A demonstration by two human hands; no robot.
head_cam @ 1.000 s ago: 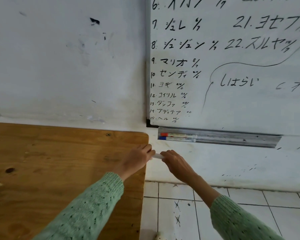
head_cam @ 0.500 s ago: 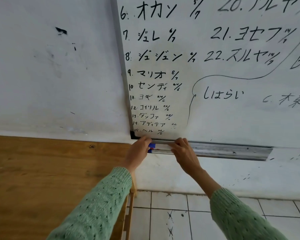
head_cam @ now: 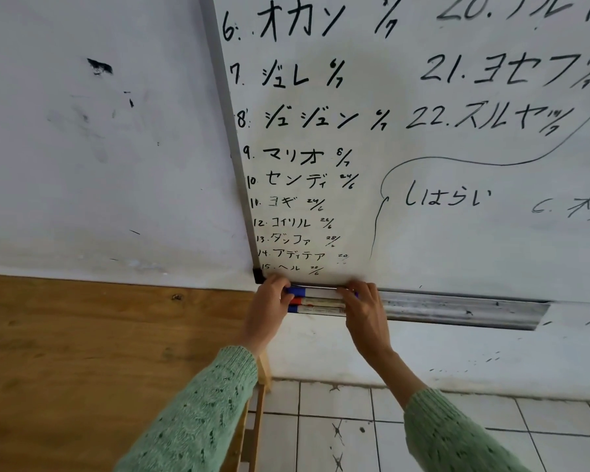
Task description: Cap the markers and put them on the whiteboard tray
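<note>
A metal whiteboard tray (head_cam: 457, 310) runs under the whiteboard (head_cam: 423, 148). Three capped markers lie stacked at its left end: a blue-capped marker (head_cam: 317, 292) at the back, a red-capped marker (head_cam: 315, 302) in the middle and another blue-capped marker (head_cam: 315, 311) at the front. My left hand (head_cam: 268, 311) pinches the cap end of the back blue-capped marker. Fingers of my right hand (head_cam: 367, 313) hold its other end and hide the right ends of all three markers.
A wooden table (head_cam: 99, 352) stands against the white wall on the left, its corner right below my left wrist. White floor tiles (head_cam: 355, 430) lie below. The tray's right stretch holds nothing.
Both hands rose from beside the table corner to the tray carrying a marker. That marker now lies at the back of the tray behind the other two.
</note>
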